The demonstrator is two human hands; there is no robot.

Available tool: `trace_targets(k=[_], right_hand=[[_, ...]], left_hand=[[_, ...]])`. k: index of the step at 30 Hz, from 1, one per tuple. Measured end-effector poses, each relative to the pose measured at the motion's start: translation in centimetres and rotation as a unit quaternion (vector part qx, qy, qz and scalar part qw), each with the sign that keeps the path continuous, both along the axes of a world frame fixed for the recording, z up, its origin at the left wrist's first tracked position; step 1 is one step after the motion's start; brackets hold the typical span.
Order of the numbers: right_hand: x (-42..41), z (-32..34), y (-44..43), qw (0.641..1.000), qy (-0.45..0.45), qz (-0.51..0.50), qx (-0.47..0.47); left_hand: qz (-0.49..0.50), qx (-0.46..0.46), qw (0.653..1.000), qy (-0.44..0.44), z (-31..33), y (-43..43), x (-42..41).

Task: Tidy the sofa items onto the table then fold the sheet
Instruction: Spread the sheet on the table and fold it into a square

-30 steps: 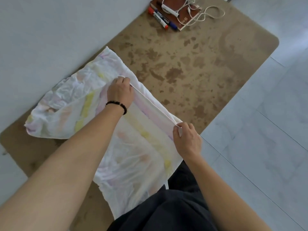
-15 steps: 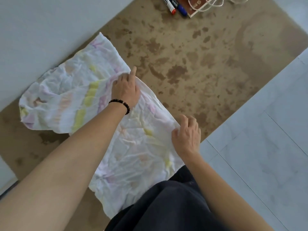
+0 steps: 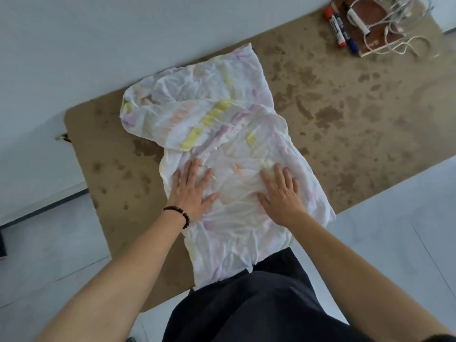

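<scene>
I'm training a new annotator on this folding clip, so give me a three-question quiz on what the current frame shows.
1. True or false: the left hand pinches a corner of the sheet.
2. Where do the red marker and blue marker lie? A) on the sheet B) on the table beside the notebook C) on the floor
3. Fill in: the right hand lies ____ on the sheet, fingers spread.

Key: 1 false, it presses palm-down on the sheet; 2 B; 3 flat.
</scene>
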State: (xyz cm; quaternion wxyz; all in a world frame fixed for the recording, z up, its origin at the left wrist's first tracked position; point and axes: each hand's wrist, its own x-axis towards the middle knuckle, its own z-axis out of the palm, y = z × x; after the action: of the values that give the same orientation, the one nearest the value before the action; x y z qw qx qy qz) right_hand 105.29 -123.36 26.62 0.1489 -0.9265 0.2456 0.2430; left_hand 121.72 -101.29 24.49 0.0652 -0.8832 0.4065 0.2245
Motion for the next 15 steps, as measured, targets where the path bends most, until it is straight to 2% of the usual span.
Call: trace_targets(k=[3, 5, 7, 10, 12, 15], right_hand=[[2.1, 1.6, -0.1, 0.999, 0.007, 0.006, -0.038], [4.5, 2.6, 0.2, 0.998, -0.038, 0.003, -0.046], [7.4, 3.0, 0.6, 0.995, -0.090, 0.014, -0.032], [11.7, 2.6, 1.5, 0.986, -0.138, 0.090, -0.014], [14.0, 1.8, 2.0, 0.978, -0.145, 0.150, 0.002], [16.4, 0.3, 1.7, 0.967, -0.147, 0.208, 0.021]], left_hand=[[0.032, -0.096, 0.994, 0.042, 2.2, 0.1, 1.9], [0.098, -0.205, 0.974, 0.011, 3.6, 0.2, 3.3], [0.161, -0.250, 0.954, -0.045, 4.5, 0.4, 5.3], [0.248, -0.225, 0.939, -0.074, 4.6, 0.9, 8.3], [0.300, -0.176, 0.935, -0.071, 4.1, 1.1, 10.1], [0.301, -0.111, 0.945, -0.058, 3.1, 1.5, 12.5]])
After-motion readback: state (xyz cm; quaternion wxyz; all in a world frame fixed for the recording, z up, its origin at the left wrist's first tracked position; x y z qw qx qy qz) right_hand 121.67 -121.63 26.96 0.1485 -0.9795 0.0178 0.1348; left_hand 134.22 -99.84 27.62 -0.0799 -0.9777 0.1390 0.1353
